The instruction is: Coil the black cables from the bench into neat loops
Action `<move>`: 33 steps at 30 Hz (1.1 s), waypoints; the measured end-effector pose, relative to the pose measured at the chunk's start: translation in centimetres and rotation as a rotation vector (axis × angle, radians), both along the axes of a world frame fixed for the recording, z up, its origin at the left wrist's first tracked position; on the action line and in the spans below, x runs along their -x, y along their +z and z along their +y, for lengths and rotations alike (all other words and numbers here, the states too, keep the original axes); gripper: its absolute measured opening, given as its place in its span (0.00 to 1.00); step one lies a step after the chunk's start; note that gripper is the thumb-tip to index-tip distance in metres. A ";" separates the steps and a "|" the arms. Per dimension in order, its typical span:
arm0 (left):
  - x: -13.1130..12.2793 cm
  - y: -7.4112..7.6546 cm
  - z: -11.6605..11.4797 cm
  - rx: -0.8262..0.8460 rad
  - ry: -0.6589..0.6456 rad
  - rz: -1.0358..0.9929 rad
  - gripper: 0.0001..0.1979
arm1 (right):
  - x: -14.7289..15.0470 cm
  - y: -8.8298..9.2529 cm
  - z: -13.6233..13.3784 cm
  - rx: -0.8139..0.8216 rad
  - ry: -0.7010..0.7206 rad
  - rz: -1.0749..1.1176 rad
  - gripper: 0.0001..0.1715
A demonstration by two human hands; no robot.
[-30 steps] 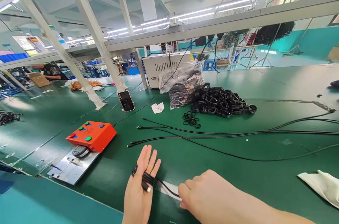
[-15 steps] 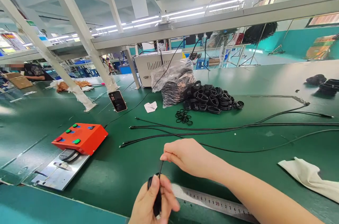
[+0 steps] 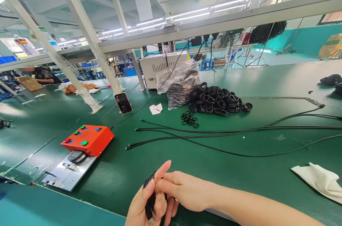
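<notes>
My left hand is at the bottom of the view, shut around a tightly coiled black cable. My right hand presses its fingers against that coil from the right, and the cable's end is hidden between my hands. Several long black cables lie loose on the green bench mat beyond my hands, out of reach of my fingers. Farther back is a heap of coiled black cables.
An orange box with coloured buttons stands left of my hands, next to a steel plate. A white cloth lies to the right. A phone, a plastic bag of cables and a white machine stand farther back.
My right hand has moved left from pinching a thin cable end to pressing on the coil. The coil is tighter in my left hand, and the steel ruler no longer shows.
</notes>
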State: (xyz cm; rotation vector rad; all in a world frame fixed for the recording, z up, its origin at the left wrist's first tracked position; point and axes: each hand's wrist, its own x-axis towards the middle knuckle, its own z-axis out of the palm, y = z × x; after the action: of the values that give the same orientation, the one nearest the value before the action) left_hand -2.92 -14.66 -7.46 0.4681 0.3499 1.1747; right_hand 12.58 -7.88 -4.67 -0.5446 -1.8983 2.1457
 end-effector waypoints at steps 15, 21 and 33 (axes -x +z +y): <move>-0.1 1.8 -0.4 0.088 0.092 0.320 0.19 | 0.6 -1.0 -0.6 0.073 0.049 0.082 0.14; -0.8 2.1 -0.4 0.069 0.132 0.342 0.22 | 0.7 -1.5 -0.5 0.020 0.099 0.022 0.16; -0.4 2.3 -0.4 -0.092 -0.026 0.436 0.10 | -0.2 -0.8 -0.3 -0.185 -0.033 -0.030 0.12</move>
State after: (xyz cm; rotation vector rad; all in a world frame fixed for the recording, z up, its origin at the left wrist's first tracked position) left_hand -2.56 -15.11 -5.17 0.8107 0.6643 1.0608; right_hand 12.78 -8.15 -5.45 -0.5687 -2.0617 1.9255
